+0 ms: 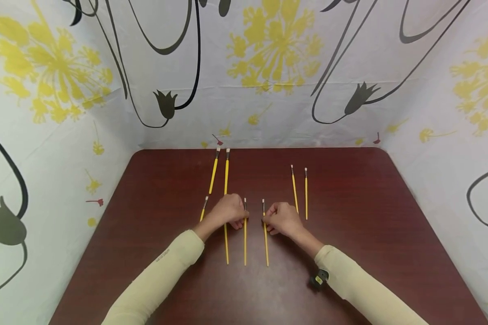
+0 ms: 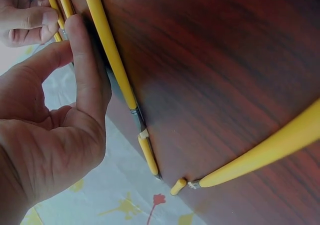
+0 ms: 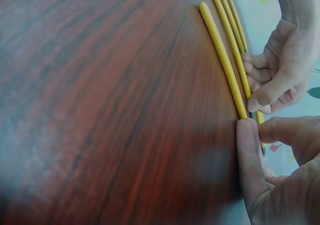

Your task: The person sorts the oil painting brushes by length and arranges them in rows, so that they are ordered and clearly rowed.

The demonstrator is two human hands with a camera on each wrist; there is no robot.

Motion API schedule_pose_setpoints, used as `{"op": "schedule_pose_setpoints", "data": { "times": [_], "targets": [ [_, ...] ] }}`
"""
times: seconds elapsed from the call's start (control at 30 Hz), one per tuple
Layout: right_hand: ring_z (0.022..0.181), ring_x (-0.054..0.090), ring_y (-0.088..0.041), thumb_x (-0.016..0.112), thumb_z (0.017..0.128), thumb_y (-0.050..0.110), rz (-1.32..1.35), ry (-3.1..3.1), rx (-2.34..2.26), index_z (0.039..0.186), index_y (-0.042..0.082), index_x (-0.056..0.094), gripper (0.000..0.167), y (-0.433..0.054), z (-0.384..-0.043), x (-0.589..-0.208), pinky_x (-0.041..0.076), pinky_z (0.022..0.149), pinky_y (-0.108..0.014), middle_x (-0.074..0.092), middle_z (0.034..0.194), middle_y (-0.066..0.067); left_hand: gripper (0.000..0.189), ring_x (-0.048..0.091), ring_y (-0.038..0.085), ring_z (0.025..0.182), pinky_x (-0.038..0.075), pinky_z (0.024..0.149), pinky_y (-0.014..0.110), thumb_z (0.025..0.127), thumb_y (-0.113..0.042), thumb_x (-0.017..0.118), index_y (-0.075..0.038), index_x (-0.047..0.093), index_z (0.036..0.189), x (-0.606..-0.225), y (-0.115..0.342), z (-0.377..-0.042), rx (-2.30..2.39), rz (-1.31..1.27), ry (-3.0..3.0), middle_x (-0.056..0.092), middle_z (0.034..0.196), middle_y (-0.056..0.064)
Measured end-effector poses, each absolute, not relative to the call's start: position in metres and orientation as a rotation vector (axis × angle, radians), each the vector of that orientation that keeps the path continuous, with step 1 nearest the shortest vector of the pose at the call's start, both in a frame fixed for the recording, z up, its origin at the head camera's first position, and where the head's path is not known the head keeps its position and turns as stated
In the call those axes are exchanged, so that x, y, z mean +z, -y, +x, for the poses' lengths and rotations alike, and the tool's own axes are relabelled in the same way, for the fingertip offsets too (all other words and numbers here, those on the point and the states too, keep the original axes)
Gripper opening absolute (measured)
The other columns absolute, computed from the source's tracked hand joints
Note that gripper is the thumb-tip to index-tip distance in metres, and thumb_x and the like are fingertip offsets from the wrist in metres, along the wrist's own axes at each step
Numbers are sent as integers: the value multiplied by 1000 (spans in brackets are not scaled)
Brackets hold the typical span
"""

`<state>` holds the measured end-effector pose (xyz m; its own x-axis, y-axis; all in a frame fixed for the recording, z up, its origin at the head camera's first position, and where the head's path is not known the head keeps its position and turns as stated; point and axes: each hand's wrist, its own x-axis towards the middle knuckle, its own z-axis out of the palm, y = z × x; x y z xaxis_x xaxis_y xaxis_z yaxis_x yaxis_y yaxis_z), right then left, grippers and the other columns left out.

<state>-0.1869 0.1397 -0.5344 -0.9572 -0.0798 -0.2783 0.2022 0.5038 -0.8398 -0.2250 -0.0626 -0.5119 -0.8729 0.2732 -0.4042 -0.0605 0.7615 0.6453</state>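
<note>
My left hand (image 1: 229,210) pinches a thin yellow-handled paintbrush (image 1: 245,246) near its pale-tipped bristle end. The brush lies lengthwise on the table. Just to the right, my right hand (image 1: 283,220) pinches a second yellow paintbrush (image 1: 266,248) between thumb and forefinger, roughly parallel to the first with a narrow gap between. In the right wrist view, the thumb and forefinger of the right hand (image 3: 285,170) meet at the brush handle (image 3: 222,60). Beside the left hand runs another yellow handle (image 1: 226,246), partly hidden by that hand.
Two paintbrushes lie at the back left, one angled (image 1: 213,174) and one straighter (image 1: 227,169). Another brush (image 1: 204,208) passes behind my left wrist. Two more, one slanted (image 1: 294,187) and one straight (image 1: 306,194), lie beyond my right hand. Patterned cloth (image 1: 248,122) surrounds the brown table (image 1: 349,180).
</note>
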Motion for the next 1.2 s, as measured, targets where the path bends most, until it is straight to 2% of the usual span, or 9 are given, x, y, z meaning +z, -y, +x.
{"op": "schedule_pose_setpoints", "data": {
  "times": [0.8,1.0,1.1,1.2],
  "targets": [
    [60,72,-16,78,96,21,-16,-2387,-1466,87,5,68,21,-149,-187,-540,67,58,-33,74,74,-8,31,74,19,52,65,53,34,97,-21,76,-1,70,74,-507,64,-226,947,135,-2419,74,64,11],
    [68,73,-18,73,101,25,-63,-2291,-1488,96,3,67,24,-154,-185,-538,68,64,-35,73,81,-11,42,73,20,53,66,56,36,102,-35,72,-2,69,75,-502,68,-226,923,188,-2434,74,65,11],
    [73,72,-20,69,104,29,-97,-2223,-1467,99,1,68,29,-159,-185,-531,68,68,-36,73,86,-13,47,74,22,57,67,60,39,104,-42,67,-1,70,81,-494,74,-229,989,219,-2420,74,69,12],
    [77,73,-23,66,105,30,-150,-2195,-1455,103,-2,68,33,-167,-185,-522,68,71,-38,73,90,-17,47,78,26,67,69,70,45,106,-42,64,3,72,96,-486,81,-235,1148,235,-2342,76,79,13]
  ]
}}
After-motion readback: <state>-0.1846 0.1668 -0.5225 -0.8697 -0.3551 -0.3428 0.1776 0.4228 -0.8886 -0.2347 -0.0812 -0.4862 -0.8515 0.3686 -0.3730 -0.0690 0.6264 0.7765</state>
